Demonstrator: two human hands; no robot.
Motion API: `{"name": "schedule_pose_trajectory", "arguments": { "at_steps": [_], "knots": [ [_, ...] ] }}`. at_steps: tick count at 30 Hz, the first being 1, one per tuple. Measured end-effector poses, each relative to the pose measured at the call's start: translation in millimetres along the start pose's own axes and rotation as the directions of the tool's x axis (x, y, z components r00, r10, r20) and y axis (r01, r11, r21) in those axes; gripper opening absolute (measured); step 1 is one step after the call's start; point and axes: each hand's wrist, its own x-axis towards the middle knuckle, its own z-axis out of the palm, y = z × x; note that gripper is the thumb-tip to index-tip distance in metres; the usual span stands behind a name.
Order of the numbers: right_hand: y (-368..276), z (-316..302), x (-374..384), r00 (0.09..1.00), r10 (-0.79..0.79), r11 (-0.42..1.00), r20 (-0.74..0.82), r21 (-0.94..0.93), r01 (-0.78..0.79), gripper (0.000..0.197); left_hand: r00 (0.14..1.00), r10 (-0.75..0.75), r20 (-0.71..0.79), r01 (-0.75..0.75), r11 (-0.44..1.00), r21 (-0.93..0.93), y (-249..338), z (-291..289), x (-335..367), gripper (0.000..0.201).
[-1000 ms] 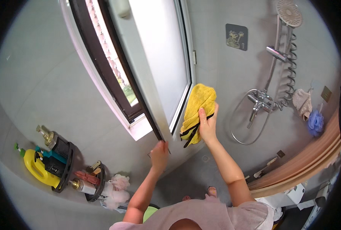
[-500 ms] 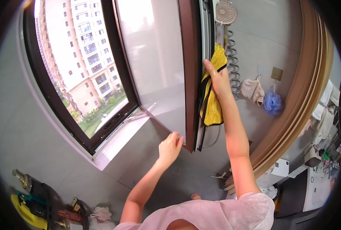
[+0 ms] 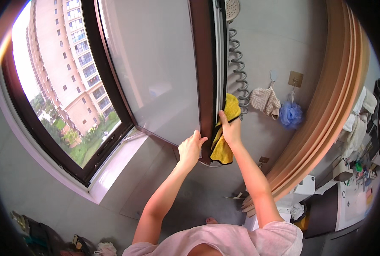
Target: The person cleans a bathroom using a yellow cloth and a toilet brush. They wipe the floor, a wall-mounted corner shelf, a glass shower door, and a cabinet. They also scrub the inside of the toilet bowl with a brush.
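Right grip holds a yellow cloth against the window panel; left grip, near its bottom corner, unclear. Grey floor at six o'clock; blue puff, three.

Two bare hands, one left hand and one right hand, are in view, with one yellow cloth, one open window sash and one whitish pane in it. Along the wall, count one shower head, one coiled hose, one beige patterned wash mitt, one blue bath puff and two small square brown plates. There are also one tan pleated partition and, near the bottom, one visible foot.
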Motion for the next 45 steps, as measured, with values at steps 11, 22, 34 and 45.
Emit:
{"name": "schedule_pose_trajectory", "arguments": {
  "at_steps": [11, 22, 34, 45],
  "knots": [
    [-32.4, -4.0, -44.4, 0.902, 0.025, 0.818, 0.431, 0.51, -0.266, 0.067, 0.973, -0.187, 0.134, 0.201, 0.975, -0.099, -7.6, 5.7, 6.1, 0.036],
    [-69.8, 136.1, -122.9, 0.172, -0.208, 0.978, 0.963, 0.203, 0.05, 0.048, 0.672, -0.74, -0.016, 0.412, 0.393, -0.822, -66.5, -175.0, -190.3, 0.045],
    [-107.9, 245.2, -234.5, -0.224, -0.397, 0.792, 0.89, 0.209, -0.574, 0.037, 0.25, -0.866, -0.434, 0.03, 0.455, -0.89, 0.3, -290.9, -373.5, 0.01],
    [-185.2, 279.2, -363.1, -0.386, -0.427, 0.847, 0.818, 0.213, -0.486, 0.022, 0.17, -0.91, -0.379, 0.815, 0.346, -0.465, -15.6, -296.3, -441.2, 0.026]
  ]
}}
